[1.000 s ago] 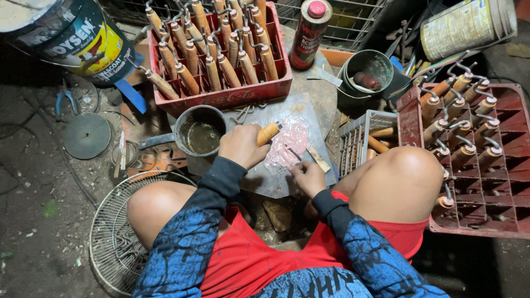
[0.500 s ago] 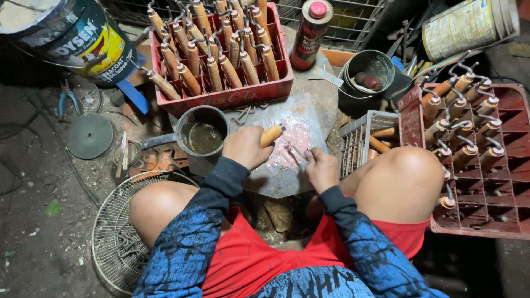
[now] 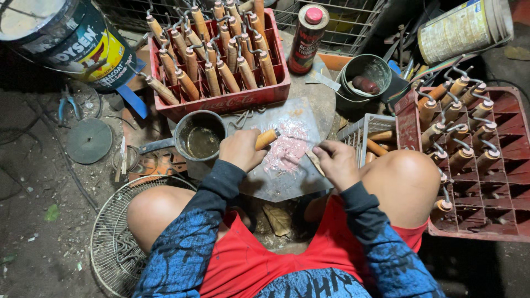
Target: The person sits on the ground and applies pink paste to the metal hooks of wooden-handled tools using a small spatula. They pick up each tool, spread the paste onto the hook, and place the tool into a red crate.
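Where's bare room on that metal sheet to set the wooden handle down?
Bare sheet lies below the pink paste, between left hand and right hand. A smaller patch sits above the paste, by the red crate. The metal cup crowds the left edge.

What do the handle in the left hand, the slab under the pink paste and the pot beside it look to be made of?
Handle in the left hand: likely wood, tan with a smooth, slightly glossy finish. Slab: probably sheet metal, grey, flat, dully reflective, smeared with pink paste. Pot: metal by its look, dark, tarnished rim, thin wall, holding brownish liquid.
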